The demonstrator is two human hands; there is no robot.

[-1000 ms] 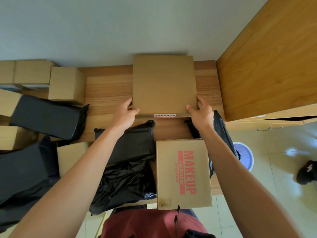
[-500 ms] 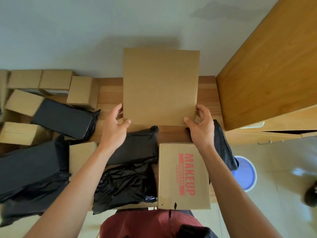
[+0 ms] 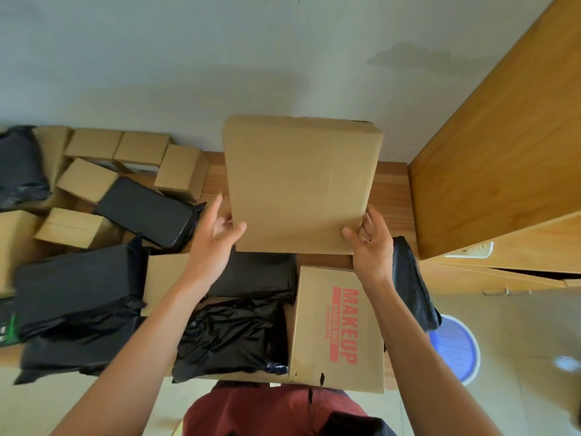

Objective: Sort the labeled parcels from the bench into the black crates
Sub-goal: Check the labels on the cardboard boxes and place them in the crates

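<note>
Looking down through the head camera, I see my two bare hands holding a flat brown cardboard box (image 3: 301,184) tilted up over the far side of the wooden bench (image 3: 390,196). My left hand (image 3: 213,243) holds its lower left corner, thumb on the front face and fingers curled behind. My right hand (image 3: 369,243) pinches the lower right corner the same way. No label shows on the plain face turned toward me.

Below the lifted box, nearer to me, a tall carton printed MAKEUP (image 3: 338,325) in red lies at the bench's near edge. Just left of it sit a crumpled black plastic bag (image 3: 232,338) and a smoother black mailer (image 3: 254,272) partly under my left forearm. Another black bag (image 3: 412,284) hangs off the bench's right end behind my right wrist.

Further left, more black wrapped parcels (image 3: 78,287) and several small brown boxes (image 3: 141,149) crowd the bench up to the pale wall. A wooden cabinet (image 3: 503,152) stands at right, with a blue round stool (image 3: 456,347) on the floor.

No black crates are in view. I judge the sorting is at an early stage, since many parcels remain on the bench.
</note>
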